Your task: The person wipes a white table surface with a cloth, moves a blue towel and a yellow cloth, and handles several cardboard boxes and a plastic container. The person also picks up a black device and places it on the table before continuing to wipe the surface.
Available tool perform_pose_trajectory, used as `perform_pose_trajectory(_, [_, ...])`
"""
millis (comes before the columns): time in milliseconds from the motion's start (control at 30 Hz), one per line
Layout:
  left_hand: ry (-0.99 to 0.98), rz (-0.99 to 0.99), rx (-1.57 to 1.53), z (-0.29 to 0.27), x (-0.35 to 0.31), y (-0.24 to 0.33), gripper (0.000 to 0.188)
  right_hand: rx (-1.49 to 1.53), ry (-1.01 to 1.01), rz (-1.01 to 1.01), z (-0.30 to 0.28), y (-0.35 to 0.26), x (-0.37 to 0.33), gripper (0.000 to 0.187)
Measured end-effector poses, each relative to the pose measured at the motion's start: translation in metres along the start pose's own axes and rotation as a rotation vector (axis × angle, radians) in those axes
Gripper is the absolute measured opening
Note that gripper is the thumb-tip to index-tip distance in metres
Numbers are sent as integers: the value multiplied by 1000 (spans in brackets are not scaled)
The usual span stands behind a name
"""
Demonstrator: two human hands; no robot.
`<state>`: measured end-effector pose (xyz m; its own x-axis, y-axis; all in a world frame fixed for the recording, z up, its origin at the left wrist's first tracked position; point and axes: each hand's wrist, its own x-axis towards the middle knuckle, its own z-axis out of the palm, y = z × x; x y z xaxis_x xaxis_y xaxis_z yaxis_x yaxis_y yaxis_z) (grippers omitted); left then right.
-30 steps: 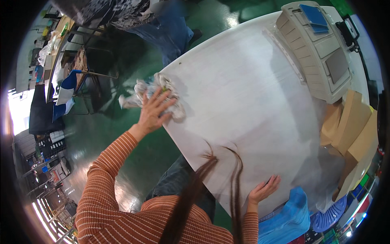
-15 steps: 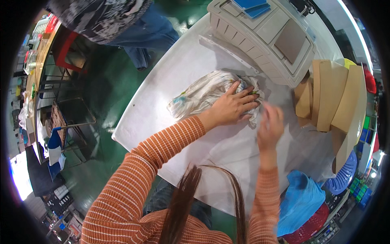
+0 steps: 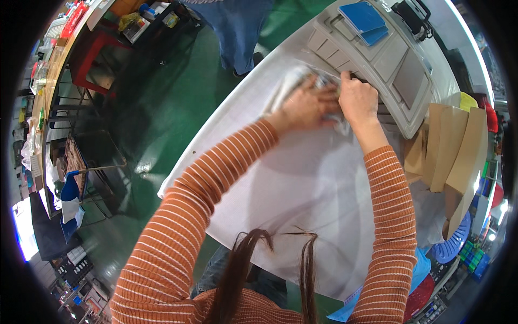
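- The person's left hand (image 3: 308,108) is pressed over a crumpled white cloth (image 3: 291,83), a bit blurred from here, its fingers spread apart across the fabric.
- That cloth lies on the white tabletop (image 3: 302,200), toward the far side, just beside a lidded grey plastic bin (image 3: 334,49).
- The right hand (image 3: 358,100) is up against the side of the bin with its fingers curled together; I can't tell whether they're clamped on anything.
- Flat blue pads (image 3: 361,19) rest on top of the bin.
- Over to the right, an open brown cardboard box (image 3: 449,143) stands near the bin.
- Beyond the tabletop's left edge, someone in blue jeans (image 3: 240,29) stands on the green floor (image 3: 162,108).
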<state>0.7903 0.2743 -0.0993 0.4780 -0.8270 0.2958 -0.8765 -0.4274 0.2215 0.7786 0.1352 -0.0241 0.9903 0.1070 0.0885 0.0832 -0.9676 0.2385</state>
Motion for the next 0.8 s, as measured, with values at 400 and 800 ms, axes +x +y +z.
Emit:
perform_pose_trajectory(400, [-142, 23, -9, -41, -88, 55, 43, 392, 29, 25, -16, -12, -69, 21])
perform_pose_trajectory(800, [-784, 286, -138, -111, -246, 118, 63, 523, 76, 703, -9, -20, -460, 33])
